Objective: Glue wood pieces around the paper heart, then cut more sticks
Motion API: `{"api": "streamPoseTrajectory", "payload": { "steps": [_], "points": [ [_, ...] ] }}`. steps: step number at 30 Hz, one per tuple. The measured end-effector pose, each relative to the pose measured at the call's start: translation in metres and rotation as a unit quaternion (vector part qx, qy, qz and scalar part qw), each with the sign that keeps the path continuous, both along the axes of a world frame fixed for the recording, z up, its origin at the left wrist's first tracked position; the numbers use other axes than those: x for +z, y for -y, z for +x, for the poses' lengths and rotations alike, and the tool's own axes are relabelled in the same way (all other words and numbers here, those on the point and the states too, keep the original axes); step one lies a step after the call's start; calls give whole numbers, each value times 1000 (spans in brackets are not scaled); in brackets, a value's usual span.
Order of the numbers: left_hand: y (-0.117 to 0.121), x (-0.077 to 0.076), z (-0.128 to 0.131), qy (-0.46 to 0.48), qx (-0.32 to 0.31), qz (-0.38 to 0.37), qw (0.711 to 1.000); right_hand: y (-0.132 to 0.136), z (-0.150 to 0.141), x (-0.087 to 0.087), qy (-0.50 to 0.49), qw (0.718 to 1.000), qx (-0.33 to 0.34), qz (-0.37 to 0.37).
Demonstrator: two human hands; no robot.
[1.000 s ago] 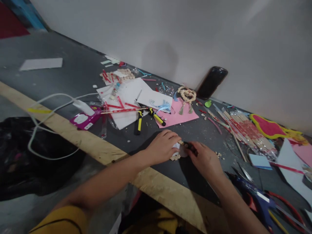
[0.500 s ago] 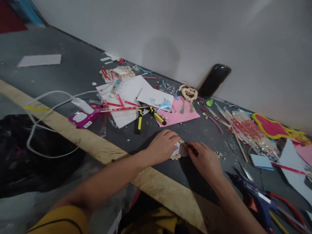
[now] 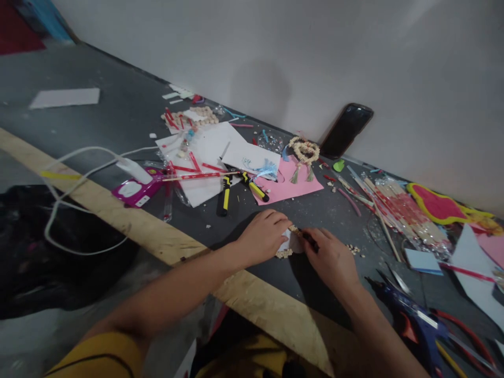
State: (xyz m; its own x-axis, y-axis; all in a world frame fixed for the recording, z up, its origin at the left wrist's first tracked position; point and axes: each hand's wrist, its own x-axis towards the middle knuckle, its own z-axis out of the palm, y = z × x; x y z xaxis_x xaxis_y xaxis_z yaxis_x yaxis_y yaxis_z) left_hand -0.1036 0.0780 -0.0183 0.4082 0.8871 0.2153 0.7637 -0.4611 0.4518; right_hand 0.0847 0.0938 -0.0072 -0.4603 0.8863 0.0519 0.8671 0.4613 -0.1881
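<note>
My left hand [image 3: 263, 235] grips the left side of a small round white piece [image 3: 285, 242], thumb and fingers closed on its edge. Pale beads [image 3: 284, 253] run along the rim of this piece, at its top and bottom. On the other side, my right hand [image 3: 333, 257] is closed, its thumb and forefinger pinching a dark slim thing [image 3: 311, 239] at the upper right rim. The fingers hide most of that thing, so its kind cannot be made out. A small heap of loose pale beads [image 3: 354, 250] lies just right of my right hand.
Yellow-black cutters [image 3: 224, 197], white sheets [image 3: 212, 142] and a pink sheet [image 3: 303, 184] lie beyond my hands. A blue glue gun [image 3: 417, 320] and red-handled scissors [image 3: 468, 331] are at right. A phone [image 3: 346, 130] leans on the wall. A white cable [image 3: 51, 210] hangs at left.
My right hand has shifted slightly, and more of the dark thing shows between its fingers. My left hand and the white piece stay in place.
</note>
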Motion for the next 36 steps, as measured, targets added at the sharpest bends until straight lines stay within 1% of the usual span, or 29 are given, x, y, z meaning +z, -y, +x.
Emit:
{"api": "streamPoseTrajectory", "payload": {
  "steps": [11, 17, 19, 23, 25, 30, 36],
  "points": [
    [0, -2, 0, 3, -2, 2, 1000, 1, 1, 1, -22, 1000, -5, -17],
    [-1, 0, -4, 25, -8, 12, 1000, -1, 6, -4, -49, 998, -10, -29],
    [-1, 2, -8, 26, -30, 19, 999, -3, 9, -5, -61, 997, -11, -36],
    [0, 8, -14, 1, -109, 26, 994, -4, 14, -4, -82, 996, -15, -41],
    [1, 10, -16, -17, -129, 19, 991, -4, 14, -3, -89, 995, -19, -40],
    [1, 10, -15, -39, -132, 5, 991, 0, 8, -3, -96, 994, -17, -41],
    [1, 7, -14, -56, -129, 8, 990, 2, 4, -4, -91, 995, -23, -36]
  ]
}}
